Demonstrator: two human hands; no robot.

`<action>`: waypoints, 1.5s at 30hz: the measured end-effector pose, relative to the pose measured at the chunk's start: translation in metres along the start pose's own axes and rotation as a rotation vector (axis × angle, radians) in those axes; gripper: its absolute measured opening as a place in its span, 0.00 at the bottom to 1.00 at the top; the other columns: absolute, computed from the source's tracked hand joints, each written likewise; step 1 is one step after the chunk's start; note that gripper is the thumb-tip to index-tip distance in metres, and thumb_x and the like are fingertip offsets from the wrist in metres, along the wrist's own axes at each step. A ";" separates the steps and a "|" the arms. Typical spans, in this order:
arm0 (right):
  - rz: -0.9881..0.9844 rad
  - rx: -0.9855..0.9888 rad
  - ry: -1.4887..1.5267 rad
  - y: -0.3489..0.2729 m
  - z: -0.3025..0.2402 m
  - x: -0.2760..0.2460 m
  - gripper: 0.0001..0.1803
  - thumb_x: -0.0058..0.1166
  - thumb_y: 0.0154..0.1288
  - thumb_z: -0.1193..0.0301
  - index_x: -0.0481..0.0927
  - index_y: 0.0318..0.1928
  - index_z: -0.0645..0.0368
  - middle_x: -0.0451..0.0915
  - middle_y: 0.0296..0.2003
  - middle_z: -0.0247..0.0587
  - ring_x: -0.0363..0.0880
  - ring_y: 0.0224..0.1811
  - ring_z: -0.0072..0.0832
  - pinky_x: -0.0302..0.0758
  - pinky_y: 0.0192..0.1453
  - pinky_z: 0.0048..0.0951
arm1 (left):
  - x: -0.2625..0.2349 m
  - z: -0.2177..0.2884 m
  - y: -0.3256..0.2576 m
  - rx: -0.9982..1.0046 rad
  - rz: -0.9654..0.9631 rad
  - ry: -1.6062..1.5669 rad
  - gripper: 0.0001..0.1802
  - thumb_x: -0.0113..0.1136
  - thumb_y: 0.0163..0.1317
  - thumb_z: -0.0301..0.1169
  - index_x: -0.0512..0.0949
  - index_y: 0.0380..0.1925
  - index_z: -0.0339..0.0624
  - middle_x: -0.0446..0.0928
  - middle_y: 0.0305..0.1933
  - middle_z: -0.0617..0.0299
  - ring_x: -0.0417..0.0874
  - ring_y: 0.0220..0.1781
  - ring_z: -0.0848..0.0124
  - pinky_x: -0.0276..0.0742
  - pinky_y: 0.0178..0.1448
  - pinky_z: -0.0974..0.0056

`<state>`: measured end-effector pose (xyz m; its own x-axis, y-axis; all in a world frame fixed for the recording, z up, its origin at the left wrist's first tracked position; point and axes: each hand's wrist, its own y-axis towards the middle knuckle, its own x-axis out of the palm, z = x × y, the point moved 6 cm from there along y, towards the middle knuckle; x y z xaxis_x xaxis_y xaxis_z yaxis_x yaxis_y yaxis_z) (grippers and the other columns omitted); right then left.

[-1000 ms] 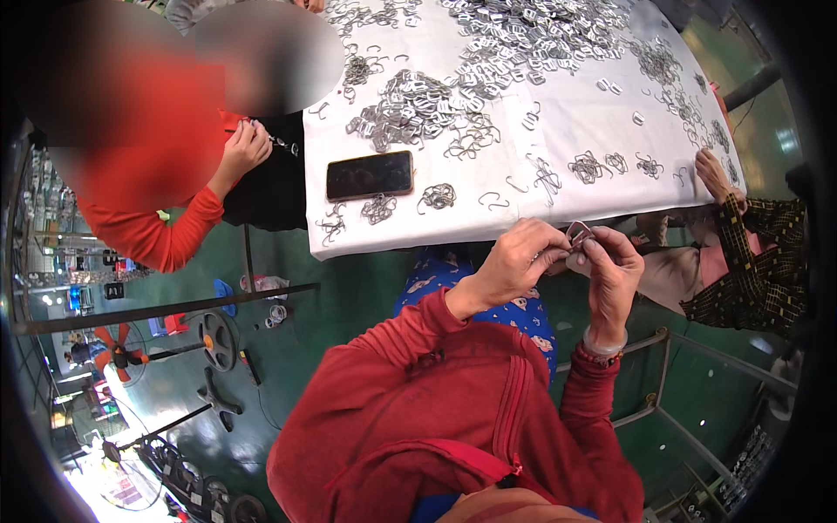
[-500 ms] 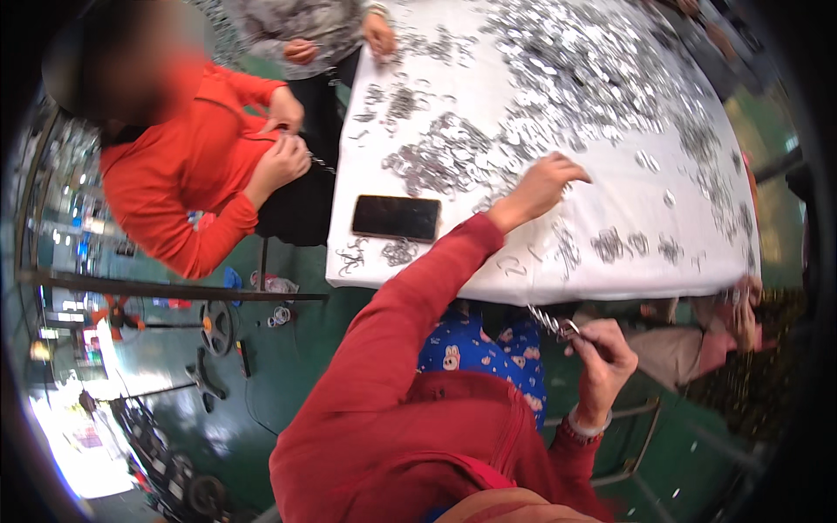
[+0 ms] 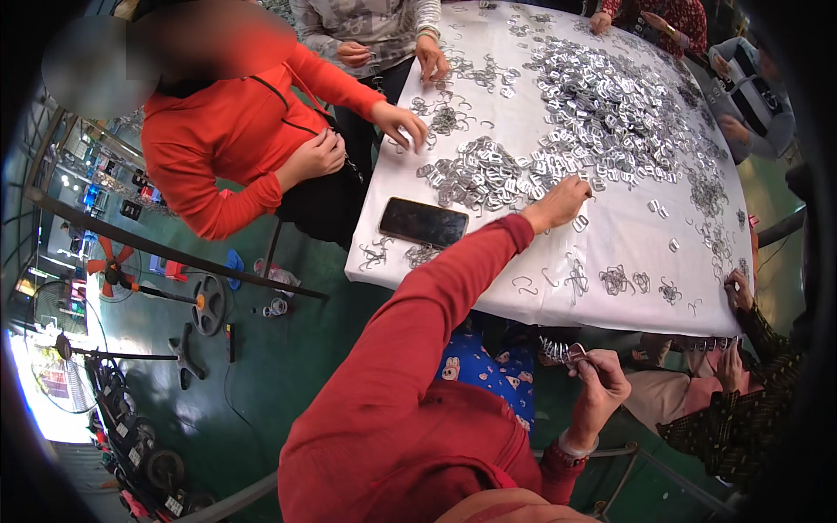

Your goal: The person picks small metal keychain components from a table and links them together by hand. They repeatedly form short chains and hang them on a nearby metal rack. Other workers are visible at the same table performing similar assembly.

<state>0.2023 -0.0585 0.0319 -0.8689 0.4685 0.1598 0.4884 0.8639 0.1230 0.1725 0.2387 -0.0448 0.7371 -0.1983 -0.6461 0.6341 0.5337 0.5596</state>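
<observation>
White-covered worktop [image 3: 628, 228] under and all around the left hand; its near edge lay beyond the right hand. Large pile of flat silver metal buckles [image 3: 602, 105] spread beyond the left hand, by far the greater share, all apparently loose. Smaller buckle heap [image 3: 484, 174] to that hand's left. Black phone [image 3: 424, 222] nearer the body, left of the same hand.

Left hand [image 3: 558, 206] reached out over the pile's near edge, fingers bent together; could not tell whether they gripped a piece. Right hand [image 3: 602, 383] low, off the worktop, thumb and fingers pinching the end of a short metal chain [image 3: 554, 350], which ran leftward from the fingertips. Several links there looked joined already; exact count unclear.

Clusters of bent wire hooks [image 3: 615, 279] sat between the two hands, unjoined. Judged an early stage: little linked, much left.
</observation>
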 end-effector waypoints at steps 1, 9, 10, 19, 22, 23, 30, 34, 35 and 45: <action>0.018 -0.001 0.005 -0.002 0.000 0.001 0.08 0.52 0.51 0.91 0.78 0.32 0.70 0.76 0.32 0.44 0.75 0.28 0.25 0.75 0.29 0.21 | -0.012 0.015 -0.007 -0.033 0.042 -0.082 0.06 0.53 0.58 0.24 0.75 0.34 0.36 0.75 0.34 0.52 0.77 0.41 0.59 0.74 0.43 0.58; 0.133 0.044 0.095 -0.013 0.010 0.002 0.07 0.52 0.54 0.89 0.79 0.34 0.70 0.79 0.34 0.42 0.77 0.32 0.22 0.74 0.38 0.20 | -0.100 0.189 -0.098 0.025 -0.051 -0.679 0.06 0.62 0.54 0.24 0.77 0.32 0.38 0.76 0.37 0.60 0.76 0.41 0.65 0.73 0.47 0.62; 0.158 0.045 0.118 -0.015 0.011 0.002 0.07 0.52 0.55 0.88 0.79 0.34 0.70 0.79 0.34 0.42 0.77 0.33 0.22 0.74 0.38 0.20 | -0.109 0.204 -0.105 0.128 -0.010 -0.641 0.06 0.63 0.52 0.24 0.77 0.31 0.38 0.75 0.38 0.60 0.75 0.43 0.64 0.72 0.48 0.62; 0.230 0.013 0.052 -0.023 -0.003 0.008 0.06 0.53 0.55 0.87 0.79 0.35 0.69 0.79 0.33 0.38 0.76 0.31 0.20 0.73 0.35 0.18 | -0.112 0.218 -0.124 0.120 0.104 -0.355 0.08 0.64 0.46 0.24 0.77 0.29 0.41 0.74 0.41 0.60 0.73 0.45 0.60 0.70 0.49 0.58; 0.146 -0.127 -0.007 -0.022 -0.010 0.016 0.07 0.53 0.55 0.89 0.79 0.34 0.69 0.75 0.35 0.40 0.76 0.30 0.22 0.74 0.34 0.19 | -0.106 0.214 -0.125 0.087 0.092 -0.429 0.11 0.65 0.45 0.22 0.76 0.30 0.41 0.74 0.41 0.59 0.74 0.44 0.61 0.71 0.48 0.60; 0.130 -0.141 -0.028 -0.022 -0.011 0.016 0.08 0.53 0.54 0.89 0.79 0.34 0.69 0.75 0.35 0.40 0.76 0.30 0.22 0.75 0.34 0.20 | -0.104 0.212 -0.125 0.074 0.080 -0.465 0.11 0.65 0.46 0.22 0.76 0.31 0.40 0.74 0.41 0.59 0.74 0.44 0.62 0.72 0.47 0.61; -0.082 -0.107 -0.074 0.030 -0.014 -0.015 0.09 0.48 0.59 0.86 0.80 0.37 0.68 0.77 0.32 0.44 0.79 0.30 0.27 0.76 0.34 0.23 | -0.089 0.202 -0.126 0.099 0.002 -0.762 0.14 0.64 0.45 0.16 0.75 0.32 0.40 0.80 0.35 0.60 0.80 0.40 0.64 0.74 0.45 0.63; -0.275 -0.209 -0.516 0.134 0.040 0.002 0.21 0.44 0.56 0.89 0.76 0.51 0.64 0.80 0.46 0.46 0.78 0.49 0.34 0.73 0.52 0.28 | -0.092 0.200 -0.129 0.131 0.030 -0.695 0.14 0.65 0.44 0.18 0.75 0.32 0.42 0.79 0.35 0.64 0.80 0.40 0.65 0.73 0.46 0.62; -0.329 -0.304 -0.689 0.157 0.057 0.013 0.24 0.43 0.54 0.89 0.75 0.52 0.63 0.78 0.48 0.47 0.76 0.52 0.37 0.72 0.55 0.30 | -0.094 0.199 -0.130 0.140 0.044 -0.692 0.14 0.65 0.45 0.19 0.75 0.32 0.42 0.79 0.35 0.64 0.80 0.40 0.65 0.73 0.47 0.61; -0.457 -0.484 -1.012 0.232 0.133 0.038 0.26 0.49 0.52 0.84 0.73 0.55 0.59 0.79 0.35 0.52 0.76 0.41 0.46 0.72 0.48 0.40 | -0.097 0.184 -0.137 0.047 0.061 -0.656 0.13 0.64 0.45 0.19 0.75 0.32 0.41 0.78 0.35 0.62 0.79 0.39 0.63 0.73 0.45 0.61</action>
<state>0.2721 0.1848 -0.0639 -0.5328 0.2574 -0.8061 -0.0886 0.9304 0.3556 0.0573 0.0335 0.0366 0.7524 -0.6364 -0.1702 0.5850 0.5266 0.6168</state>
